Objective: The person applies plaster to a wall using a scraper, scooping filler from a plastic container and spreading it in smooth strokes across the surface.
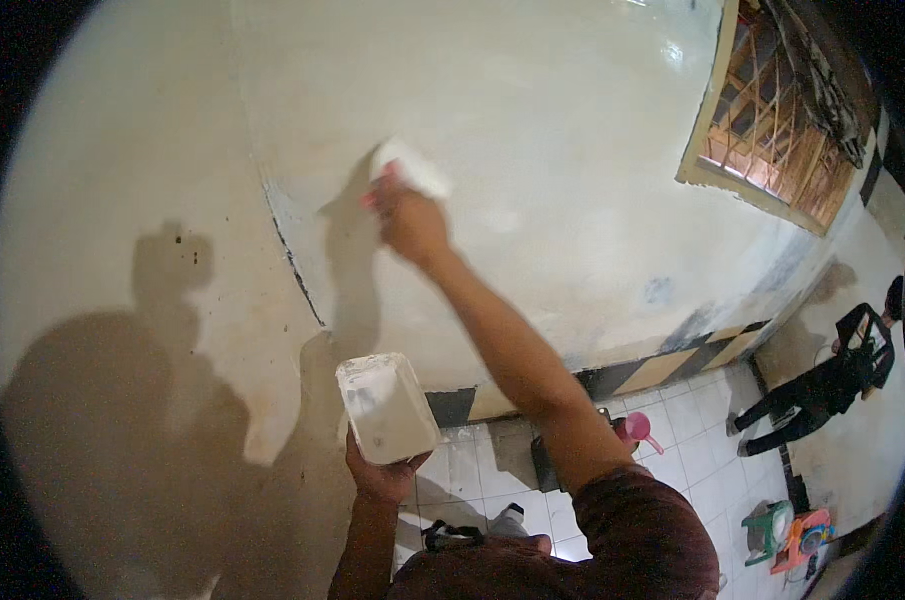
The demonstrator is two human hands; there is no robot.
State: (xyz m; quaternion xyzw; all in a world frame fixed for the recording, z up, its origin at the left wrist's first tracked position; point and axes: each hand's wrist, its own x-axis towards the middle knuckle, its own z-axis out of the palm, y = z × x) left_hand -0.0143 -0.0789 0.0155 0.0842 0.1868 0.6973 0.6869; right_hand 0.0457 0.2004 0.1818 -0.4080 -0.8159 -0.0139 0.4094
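Note:
My right hand (413,228) is stretched up to the cream wall (533,90), closed around the red grip of a white-headed tool (423,172). The tool's head lies at or very close to the wall. Motion blurs it, so I cannot tell whether it is a brush or a roller. Lower down, my left hand (383,478) grips the bottom end of a white rectangular plastic tub (391,410). Pale smears coat the tub's inside and rim, with whitish stuff in it. The fingers behind the tub are partly hidden.
A barred window (773,120) is at the upper right. A crack (291,258) runs down the wall. Dark tiles (603,382) edge its foot above a white tiled floor (688,425). A pink dipper (637,428), a green stool (768,530) and a person in dark clothes (823,375) are right.

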